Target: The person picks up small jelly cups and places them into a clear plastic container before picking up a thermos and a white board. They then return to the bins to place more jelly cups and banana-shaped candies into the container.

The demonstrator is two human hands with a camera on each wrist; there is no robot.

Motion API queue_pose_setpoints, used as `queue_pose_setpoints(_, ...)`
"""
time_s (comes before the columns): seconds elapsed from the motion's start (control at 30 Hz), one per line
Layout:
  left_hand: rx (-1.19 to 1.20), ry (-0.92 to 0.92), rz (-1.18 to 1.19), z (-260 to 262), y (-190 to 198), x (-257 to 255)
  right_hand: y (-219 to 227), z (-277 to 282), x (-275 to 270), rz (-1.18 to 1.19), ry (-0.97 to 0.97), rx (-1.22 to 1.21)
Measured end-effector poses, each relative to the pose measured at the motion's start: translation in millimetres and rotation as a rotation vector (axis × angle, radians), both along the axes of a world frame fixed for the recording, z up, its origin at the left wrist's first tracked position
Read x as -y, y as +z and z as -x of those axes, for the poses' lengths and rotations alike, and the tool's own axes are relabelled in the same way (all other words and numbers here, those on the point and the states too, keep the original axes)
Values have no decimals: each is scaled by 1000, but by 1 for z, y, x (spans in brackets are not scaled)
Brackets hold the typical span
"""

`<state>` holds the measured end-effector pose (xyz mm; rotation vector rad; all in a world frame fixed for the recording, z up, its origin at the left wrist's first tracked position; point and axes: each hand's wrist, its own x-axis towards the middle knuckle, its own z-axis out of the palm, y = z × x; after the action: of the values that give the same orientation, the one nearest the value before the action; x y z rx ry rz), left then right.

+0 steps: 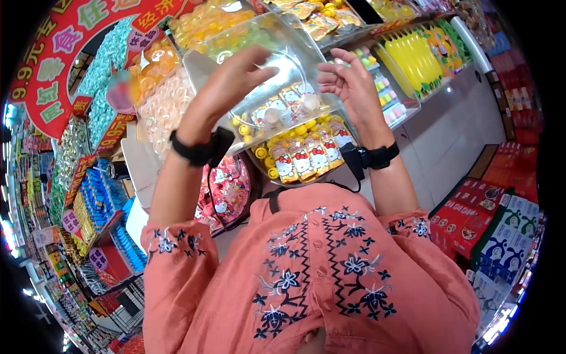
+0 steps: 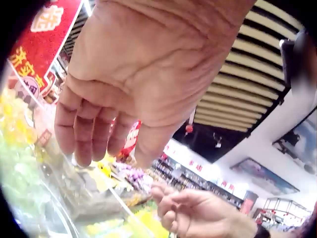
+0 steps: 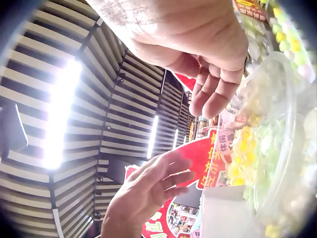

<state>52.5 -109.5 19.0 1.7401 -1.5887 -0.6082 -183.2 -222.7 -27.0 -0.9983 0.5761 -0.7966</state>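
My left hand (image 1: 234, 78) hovers above a clear plastic lid (image 1: 250, 106) on the candy display, its fingers extended and holding nothing. Across from it, my right hand (image 1: 355, 88) is raised over the lid's right side, fingers loosely bent and also holding nothing. Small Hello Kitty packets (image 1: 306, 158) with yellow round caps fill the bin at the near edge, partly under the lid. In the left wrist view, the palm and spread-down fingers (image 2: 101, 126) show with nothing in them. The right wrist view shows loosely curled fingers (image 3: 218, 89) beside a clear bin wall (image 3: 285, 148).
Bins of orange jelly cups (image 1: 154, 65) and pale pink wrapped sweets (image 1: 165, 109) lie to the left. On the right are yellow tube packs (image 1: 410, 59) and pastel sweets (image 1: 386, 97). A red sign (image 1: 65, 53) arches over the far left. Red boxes (image 1: 469, 215) are stacked at right.
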Motion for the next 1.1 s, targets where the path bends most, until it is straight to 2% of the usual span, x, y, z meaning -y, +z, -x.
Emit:
queue_pose_setpoints(0.1, 294, -225, -216, 24, -37, 48, -4, 16, -2, -52, -2, 13)
queue_pose_setpoints(0.27, 385, -371, -425, 34, -108, 87, -5, 47, 1, -80, 27, 40)
queue_pose_setpoints(0.43, 265, -410, -784, 55, -110, 105, -5, 68, 1, -98, 43, 39)
queue_pose_setpoints(0.53, 272, -369, -932, 66, -115, 112, -11, 74, 3, -110, 70, 36)
queue_pose_setpoints(0.77, 147, -369, -954, 64, -115, 114, -8, 72, 0, -98, 128, -8)
queue_pose_setpoints(0.87, 114, -320, -930, 63, -102, 105, -12, 67, 0, -102, 140, -7)
queue_pose_setpoints(0.97, 82, -263, -913, 47, -113, 96, -13, 60, -1, -113, 152, 0)
queue_pose_setpoints(1.1, -77, -228, -920, 33, -113, 92, -13, 51, -5, -123, 172, -30)
